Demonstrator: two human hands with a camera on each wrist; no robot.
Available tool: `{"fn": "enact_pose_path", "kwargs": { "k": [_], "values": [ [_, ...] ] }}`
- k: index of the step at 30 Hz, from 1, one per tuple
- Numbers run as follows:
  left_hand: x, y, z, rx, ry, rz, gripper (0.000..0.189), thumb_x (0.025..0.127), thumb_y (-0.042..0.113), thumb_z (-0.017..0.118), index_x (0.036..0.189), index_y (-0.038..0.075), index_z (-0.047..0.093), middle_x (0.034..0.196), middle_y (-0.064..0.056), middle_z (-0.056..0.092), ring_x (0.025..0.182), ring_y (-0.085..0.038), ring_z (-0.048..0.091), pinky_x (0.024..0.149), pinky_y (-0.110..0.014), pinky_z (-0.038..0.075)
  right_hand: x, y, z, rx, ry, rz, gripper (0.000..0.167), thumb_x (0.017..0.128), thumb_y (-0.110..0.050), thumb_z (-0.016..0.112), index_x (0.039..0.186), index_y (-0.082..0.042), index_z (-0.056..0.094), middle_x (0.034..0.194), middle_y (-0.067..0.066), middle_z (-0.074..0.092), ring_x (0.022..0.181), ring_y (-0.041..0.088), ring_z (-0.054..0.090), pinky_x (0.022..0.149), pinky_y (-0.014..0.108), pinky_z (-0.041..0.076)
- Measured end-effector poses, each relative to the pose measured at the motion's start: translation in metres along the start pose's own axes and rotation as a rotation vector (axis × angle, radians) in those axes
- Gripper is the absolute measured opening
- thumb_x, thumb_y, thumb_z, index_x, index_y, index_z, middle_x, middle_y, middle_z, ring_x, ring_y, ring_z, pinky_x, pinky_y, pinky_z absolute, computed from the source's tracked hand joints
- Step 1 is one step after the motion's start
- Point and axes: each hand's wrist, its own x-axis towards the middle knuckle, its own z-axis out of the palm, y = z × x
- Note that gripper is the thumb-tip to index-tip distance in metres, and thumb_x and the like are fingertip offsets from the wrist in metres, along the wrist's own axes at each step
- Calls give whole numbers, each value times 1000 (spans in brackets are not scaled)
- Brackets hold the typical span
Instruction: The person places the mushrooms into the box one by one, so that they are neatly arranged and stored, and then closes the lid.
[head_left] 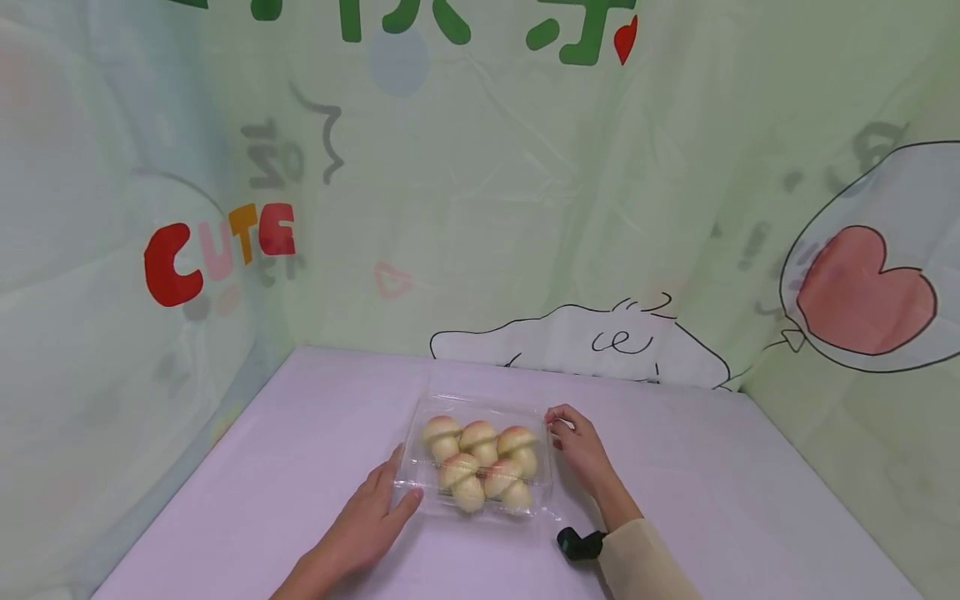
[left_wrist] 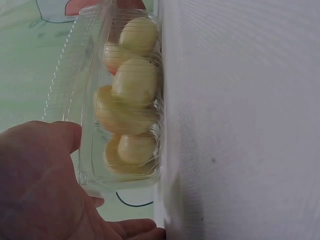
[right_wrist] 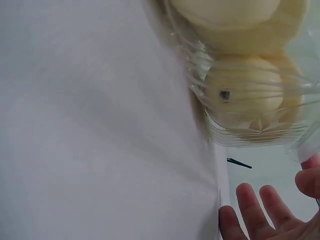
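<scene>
A clear plastic clamshell box [head_left: 480,408] stands on the table with several cream mushroom-shaped pieces [head_left: 480,442] inside, their caps tinged reddish. At its near left corner my left hand [head_left: 367,517] holds the rim, thumb in front and fingers along the side. The left wrist view shows this thumb [left_wrist: 70,135] against the rim, with other fingers stretched out below. On the right side, the thumb and forefinger of my right hand [head_left: 577,446] pinch the rim. Its remaining fingers [right_wrist: 252,210] are spread apart from the box. One piece [right_wrist: 245,92] bears a small dark mark.
A pale lilac cloth [head_left: 712,483] covers the table. Printed hangings [head_left: 487,183] close off the back and both sides. A black device [head_left: 579,545] sits at the right wrist, beside a beige sleeve [head_left: 645,558].
</scene>
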Motion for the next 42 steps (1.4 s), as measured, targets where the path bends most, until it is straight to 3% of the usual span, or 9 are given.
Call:
{"fn": "enact_pose_path", "kwargs": {
  "k": [5,12,16,21,27,32,36,40,42],
  "values": [
    [-1,1,-2,7,0,4,79,105,53,53,164,8,27,157,-29,42,144,-49,42,114,-67,36,-10,-6,-6,-110,12,-32,20,101,-8,50,110,-4,67,135,16,60,118,31,60,83,32,48],
    [-1,3,-3,7,-7,-11,79,104,53,54,164,10,27,158,-30,40,144,-51,41,113,-68,37,-30,-13,-13,-334,-2,-143,23,102,-13,59,122,-5,68,133,23,60,123,43,63,101,55,52],
    [0,1,-3,8,-10,-12,78,105,52,54,165,10,27,158,-29,40,145,-50,41,113,-68,37,-43,-21,-15,-414,-53,-118,36,101,-15,61,135,-7,64,131,23,64,114,42,66,96,56,55],
    [1,-2,-5,-15,-17,0,80,104,53,55,164,10,27,157,-28,42,145,-48,41,114,-67,36,-56,-38,-24,-478,-183,-33,52,97,-23,62,148,-13,55,119,17,71,101,30,68,78,45,55],
    [2,-3,-5,-32,-20,9,79,104,52,56,164,9,28,158,-27,42,146,-47,41,115,-66,36,-70,-56,-31,-439,-320,84,74,89,-20,65,158,-9,40,111,11,69,87,21,65,69,38,51],
    [1,-1,-5,-22,-22,13,78,104,53,55,164,10,29,158,-26,43,146,-46,41,115,-65,36,-85,-64,-29,-384,-330,172,71,95,-13,62,160,-5,34,91,11,68,68,23,66,60,37,54],
    [2,-2,-6,-25,-36,12,80,103,56,54,164,10,29,159,-26,41,147,-46,40,115,-66,35,-96,-65,-26,-366,-314,159,63,99,-8,55,158,-2,34,75,10,66,56,22,63,53,36,54],
    [3,-5,-9,-80,-75,8,83,102,54,57,165,10,26,161,-26,39,150,-47,36,118,-66,31,-101,-63,-23,-338,-302,106,59,99,-3,51,156,3,35,70,9,64,52,20,60,51,35,54],
    [4,-6,-11,-129,-97,-11,84,101,52,61,165,12,24,158,-26,44,148,-47,39,117,-66,32,-102,-63,-22,-324,-298,89,59,99,-1,50,155,5,35,70,10,63,51,20,60,51,35,54]
  ]
}}
